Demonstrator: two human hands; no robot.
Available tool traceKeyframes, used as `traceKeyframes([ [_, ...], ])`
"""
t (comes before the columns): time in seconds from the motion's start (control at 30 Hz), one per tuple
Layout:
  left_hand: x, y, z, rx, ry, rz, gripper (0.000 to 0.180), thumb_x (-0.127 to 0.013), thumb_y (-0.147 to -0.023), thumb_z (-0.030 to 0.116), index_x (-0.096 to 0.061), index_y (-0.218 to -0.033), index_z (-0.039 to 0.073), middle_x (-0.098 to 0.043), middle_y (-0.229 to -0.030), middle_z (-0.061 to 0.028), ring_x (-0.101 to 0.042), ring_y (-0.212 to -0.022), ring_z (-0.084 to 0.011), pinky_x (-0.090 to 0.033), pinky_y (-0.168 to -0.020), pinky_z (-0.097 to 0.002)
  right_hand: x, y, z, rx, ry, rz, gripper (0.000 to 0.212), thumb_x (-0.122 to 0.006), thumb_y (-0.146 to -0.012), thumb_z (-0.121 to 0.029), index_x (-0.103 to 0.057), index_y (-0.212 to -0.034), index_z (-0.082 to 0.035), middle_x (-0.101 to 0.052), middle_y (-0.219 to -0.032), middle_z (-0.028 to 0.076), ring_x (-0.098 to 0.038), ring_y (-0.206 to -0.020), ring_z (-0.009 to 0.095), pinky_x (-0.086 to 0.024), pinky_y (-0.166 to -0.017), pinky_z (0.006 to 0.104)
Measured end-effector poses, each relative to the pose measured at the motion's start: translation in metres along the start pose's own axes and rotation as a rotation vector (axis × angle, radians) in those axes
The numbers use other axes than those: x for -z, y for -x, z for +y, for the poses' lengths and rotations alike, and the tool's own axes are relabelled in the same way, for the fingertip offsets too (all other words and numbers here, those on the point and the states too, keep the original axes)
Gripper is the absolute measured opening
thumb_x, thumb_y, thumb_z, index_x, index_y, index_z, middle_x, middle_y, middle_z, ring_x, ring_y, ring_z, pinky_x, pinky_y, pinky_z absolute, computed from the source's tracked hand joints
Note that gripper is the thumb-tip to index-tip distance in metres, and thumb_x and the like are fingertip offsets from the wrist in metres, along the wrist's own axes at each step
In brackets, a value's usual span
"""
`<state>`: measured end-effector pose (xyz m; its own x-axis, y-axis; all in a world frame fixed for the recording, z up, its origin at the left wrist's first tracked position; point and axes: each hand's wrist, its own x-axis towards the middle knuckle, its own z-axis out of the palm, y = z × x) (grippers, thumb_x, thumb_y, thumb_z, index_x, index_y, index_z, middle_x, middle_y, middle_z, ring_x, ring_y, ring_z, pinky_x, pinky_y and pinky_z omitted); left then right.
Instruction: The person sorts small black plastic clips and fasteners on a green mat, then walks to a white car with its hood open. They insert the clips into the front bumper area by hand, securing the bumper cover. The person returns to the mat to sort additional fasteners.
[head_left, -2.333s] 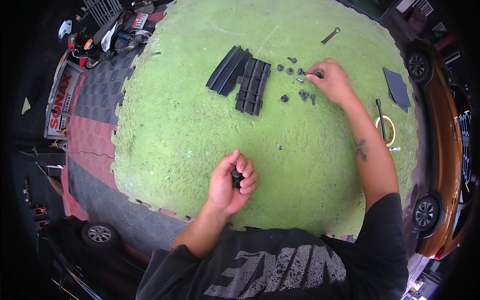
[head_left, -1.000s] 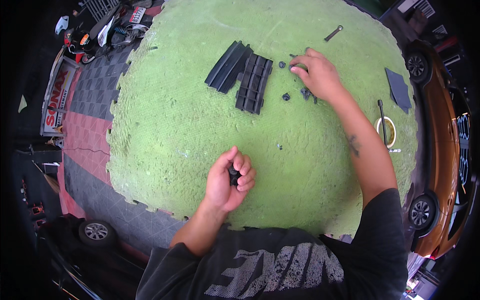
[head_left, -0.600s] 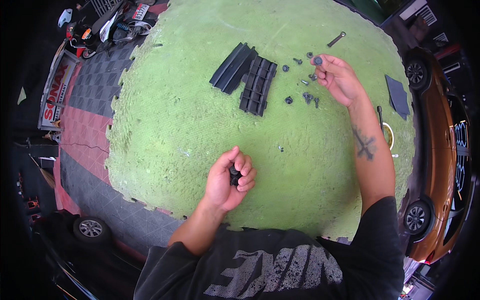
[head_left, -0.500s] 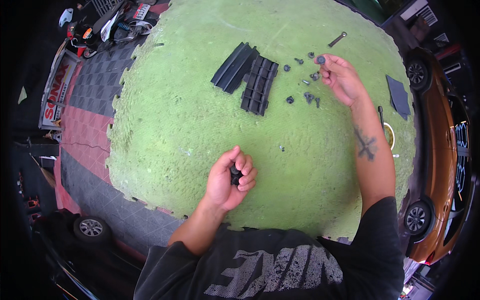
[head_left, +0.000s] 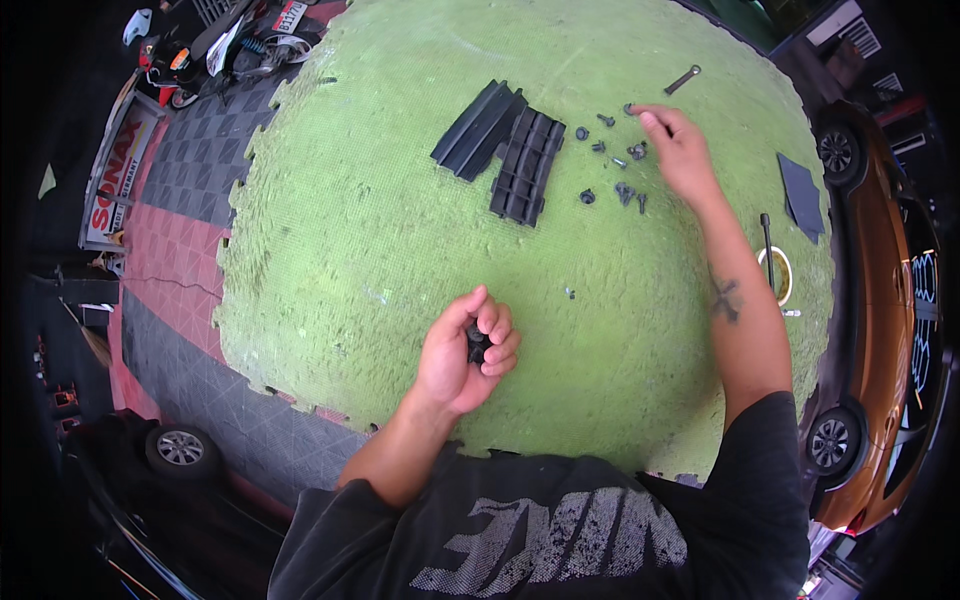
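My left hand point(head_left: 460, 352) is cupped above the near part of the mat, its fingers curled round several small black fasteners point(head_left: 477, 342). Farther off, my right hand point(head_left: 683, 150) stretches toward the right, with the index fingertip at a dark round-headed fastener point(head_left: 629, 109) and the thumb slightly apart from it. Left of that hand lie loose fasteners: a round-headed one point(head_left: 582, 133), a small dark one point(head_left: 598, 146), a bolt with a silver shank point(head_left: 619, 163) and a dark cluster point(head_left: 625, 192). Two ribbed black plastic pieces point(head_left: 478, 130) overlap farther left.
A green foam mat point(head_left: 330, 250) spreads beneath everything. A wrench point(head_left: 682, 80) lies at the far right. Near my right forearm are a dark-handled tool point(head_left: 767, 245), a round white-rimmed container point(head_left: 786, 275) and a dark cloth point(head_left: 800, 195). Cars flank the mat; a motorcycle stands far left.
The round fastener pinched in my right hand has left it, and another small fastener now lies among the loose ones. My right fingertips have moved to the farthest fastener. My left hand stays curled.
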<state>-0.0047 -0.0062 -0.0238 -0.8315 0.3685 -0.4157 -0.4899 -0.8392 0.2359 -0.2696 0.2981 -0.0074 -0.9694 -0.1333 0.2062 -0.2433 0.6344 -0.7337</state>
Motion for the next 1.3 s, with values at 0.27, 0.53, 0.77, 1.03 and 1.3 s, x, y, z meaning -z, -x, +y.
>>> traceKeyframes([
  [0.27,-0.004,-0.001,-0.002,0.006,-0.035,0.021,0.041,-0.048,-0.116,0.038,-0.049,-0.082,0.014,-0.049,-0.079,-0.0013,-0.043,-0.06,-0.0116,-0.035,-0.048,-0.0247,0.025,0.062,-0.034,-0.304,-0.619,-0.201,0.038,-0.061,-0.109,-0.01,-0.061,-0.146,0.001,-0.073,-0.111,0.009,-0.063,-0.084,0.012,-0.054,-0.078,0.028],
  [0.53,-0.002,0.012,0.002,0.001,-0.016,0.043,0.042,-0.053,-0.114,0.037,-0.05,-0.078,0.014,-0.049,-0.076,-0.0003,-0.043,-0.058,-0.0108,-0.034,-0.046,-0.0248,-0.006,0.135,-0.057,-0.216,-0.661,-0.229,0.052,-0.068,-0.1,0.007,-0.055,-0.15,0.001,-0.074,-0.129,0.019,-0.076,-0.108,0.019,-0.06,-0.082,0.0294],
  [0.77,-0.007,0.029,0.003,-0.002,-0.057,0.01,0.042,-0.053,-0.114,0.036,-0.052,-0.079,0.014,-0.049,-0.076,-0.0003,-0.044,-0.058,-0.0112,-0.034,-0.046,-0.0244,0.007,0.176,-0.107,-0.204,-0.635,-0.218,0.06,-0.073,-0.095,0.011,-0.053,-0.152,0.0,-0.072,-0.133,0.025,-0.075,-0.118,0.026,-0.063,-0.098,0.0343],
  [1.03,-0.03,0.04,-0.012,0.044,-0.202,0.015,0.04,-0.056,-0.115,0.044,-0.059,-0.09,0.013,-0.049,-0.075,0.0018,-0.043,-0.059,-0.0093,-0.033,-0.047,-0.0225,0.024,0.213,-0.119,-0.116,-0.904,-0.284,0.064,-0.077,-0.096,0.005,-0.051,-0.154,-0.001,-0.071,-0.14,0.025,-0.073,-0.126,0.03,-0.062,-0.099,0.0353],
  [1.3,-0.042,0.054,-0.035,0.077,-0.523,-0.092,0.032,-0.066,-0.112,0.035,-0.072,-0.117,0.004,-0.05,-0.072,0.0041,-0.044,-0.058,-0.0071,-0.032,-0.049,-0.0228,0.011,0.261,-0.144,-0.06,-0.769,-0.142,0.062,-0.083,-0.094,-0.008,-0.058,-0.15,-0.001,-0.073,-0.139,0.017,-0.074,-0.126,0.028,-0.062,-0.094,0.0346],
])
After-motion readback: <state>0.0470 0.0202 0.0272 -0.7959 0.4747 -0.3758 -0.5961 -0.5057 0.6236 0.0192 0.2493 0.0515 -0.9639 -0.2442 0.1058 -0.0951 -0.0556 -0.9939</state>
